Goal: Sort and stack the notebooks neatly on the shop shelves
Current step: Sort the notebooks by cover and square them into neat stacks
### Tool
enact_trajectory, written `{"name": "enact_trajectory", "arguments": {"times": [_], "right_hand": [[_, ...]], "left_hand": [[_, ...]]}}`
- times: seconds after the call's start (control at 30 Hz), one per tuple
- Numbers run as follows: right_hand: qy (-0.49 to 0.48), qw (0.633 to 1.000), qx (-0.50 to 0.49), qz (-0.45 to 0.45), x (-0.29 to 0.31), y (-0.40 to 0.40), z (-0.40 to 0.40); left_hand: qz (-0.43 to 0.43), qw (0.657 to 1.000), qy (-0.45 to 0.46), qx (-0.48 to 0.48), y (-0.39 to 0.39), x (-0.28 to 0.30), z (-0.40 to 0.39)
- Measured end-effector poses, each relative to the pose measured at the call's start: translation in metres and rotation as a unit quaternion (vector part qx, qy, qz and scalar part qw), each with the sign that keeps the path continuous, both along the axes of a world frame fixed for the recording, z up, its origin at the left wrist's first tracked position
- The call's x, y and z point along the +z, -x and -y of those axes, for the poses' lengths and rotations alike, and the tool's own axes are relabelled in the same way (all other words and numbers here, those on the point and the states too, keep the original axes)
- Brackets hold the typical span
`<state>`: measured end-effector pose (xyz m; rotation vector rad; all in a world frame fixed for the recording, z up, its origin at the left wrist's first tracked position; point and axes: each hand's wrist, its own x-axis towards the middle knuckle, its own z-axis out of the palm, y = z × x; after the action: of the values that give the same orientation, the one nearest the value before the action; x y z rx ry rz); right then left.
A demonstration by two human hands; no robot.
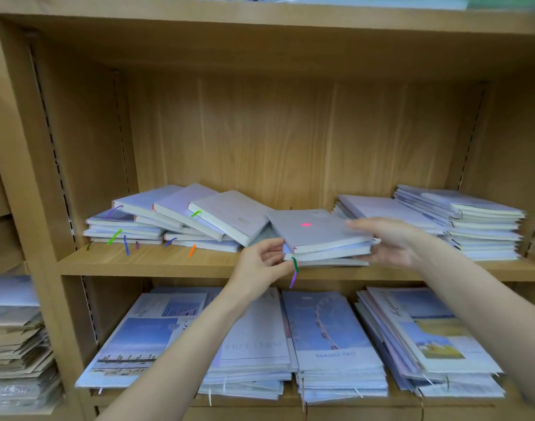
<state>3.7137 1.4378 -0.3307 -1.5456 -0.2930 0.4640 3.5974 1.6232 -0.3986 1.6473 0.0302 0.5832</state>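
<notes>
**One head view, close on the shelves**

I have a single wide-angle head camera, facing forward and slightly down at the wooden shelf (199,262) from arm's reach. Both forearms enter from the bottom edge. No second view overlaps it.

We're looking down at two forearms reaching in from the bottom of our view, both bare all the way to the frame edge, so we see no sleeve or cuff on either. The left hand (261,262) carries no ring, watch or band that we can make out. The right hand (387,241) is slightly blurred, and its wrist looks just as plain. Fingernails look short and unpainted, as far as we can tell.
</notes>
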Motion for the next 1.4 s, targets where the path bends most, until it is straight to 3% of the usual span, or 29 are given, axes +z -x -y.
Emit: {"name": "enact_trajectory", "arguments": {"times": [0.17,0.23,0.3,0.37,0.47,0.53,0.63,0.7,0.77,0.83,0.93,1.07,1.2,1.4], "right_hand": [[-0.032,0.997,-0.067,0.005,-0.005,0.003,-0.018],[-0.047,0.995,-0.09,0.02,-0.001,0.005,-0.026],[-0.063,0.988,-0.127,0.065,0.005,0.006,-0.038],[-0.055,0.981,-0.159,0.095,0.01,0.003,-0.048],[0.061,0.978,-0.144,0.142,0.009,-0.012,-0.051],[0.262,0.938,-0.107,0.202,0.01,-0.013,-0.051],[0.516,0.8,-0.089,0.293,0.016,-0.006,-0.064],[0.547,0.747,-0.082,0.368,0.024,0.015,-0.089],[0.518,0.715,-0.041,0.468,0.031,0.038,-0.12],[0.45,0.727,0.062,0.515,0.029,0.05,-0.154],[0.451,0.733,0.163,0.483,0.01,0.047,-0.187],[0.462,0.696,0.128,0.535,-0.005,0.038,-0.193],[0.377,0.738,0.109,0.549,0.004,0.027,-0.181],[0.293,0.76,0.084,0.574,-0.016,0.027,-0.191]], "left_hand": [[0.012,0.999,-0.043,0.003,0.004,0.007,-0.01],[0.031,0.983,-0.172,0.06,0.003,0.009,-0.024],[0.042,0.924,-0.348,0.152,0.003,0.011,-0.043],[0.028,0.856,-0.484,0.18,0.004,0.012,-0.059],[-0.016,0.793,-0.567,0.223,0.011,0.015,-0.082],[-0.017,0.785,-0.554,0.275,0.016,0.019,-0.104],[-0.046,0.8,-0.503,0.325,0.027,0.029,-0.137],[-0.057,0.806,-0.48,0.343,0.034,0.035,-0.159],[-0.049,0.812,-0.442,0.378,0.043,0.041,-0.179],[-0.058,0.829,-0.387,0.399,0.052,0.046,-0.194],[-0.139,0.882,-0.268,0.363,0.065,0.052,-0.206],[-0.109,0.928,-0.17,0.313,0.068,0.05,-0.219],[-0.023,0.952,-0.073,0.297,0.067,0.037,-0.224],[0.021,0.965,-0.038,0.26,0.064,0.018,-0.225]]}}
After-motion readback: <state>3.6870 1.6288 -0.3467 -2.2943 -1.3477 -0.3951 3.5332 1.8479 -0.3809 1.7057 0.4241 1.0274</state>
